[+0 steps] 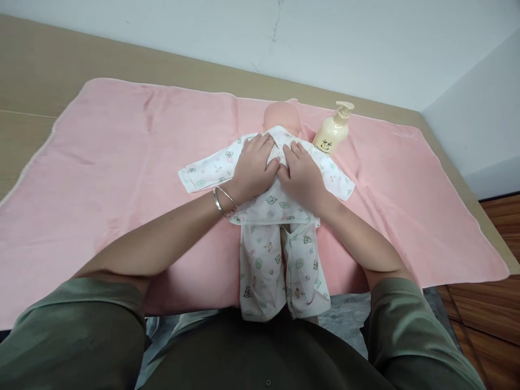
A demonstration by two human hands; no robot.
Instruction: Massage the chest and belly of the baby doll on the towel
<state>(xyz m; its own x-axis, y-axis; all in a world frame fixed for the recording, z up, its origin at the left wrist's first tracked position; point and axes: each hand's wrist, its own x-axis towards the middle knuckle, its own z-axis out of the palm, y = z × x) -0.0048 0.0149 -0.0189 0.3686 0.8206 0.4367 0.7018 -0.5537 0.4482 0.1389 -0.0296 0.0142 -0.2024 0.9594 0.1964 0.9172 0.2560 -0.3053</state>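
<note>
Pink blanket (pixel 134 157) below; left hand (pixel 254 167) and right hand (pixel 303 174) lie flat on the doll's (pixel 281 115) pajama top (pixel 278 205), thumbs meeting! Pump bottle (pixel 333 131) at two o'clock.

You present one left hand (pixel 255 169), one right hand (pixel 303 179), one doll (pixel 281 116), one printed top (pixel 273 203), one pair of printed trousers (pixel 262 265), one pump bottle (pixel 333 132), one pink blanket (pixel 122 162).

The pump bottle (pixel 333 131) bears a small cartoon emblem (pixel 325 144) with lettering (pixel 323 151) too tiny to read.
</note>
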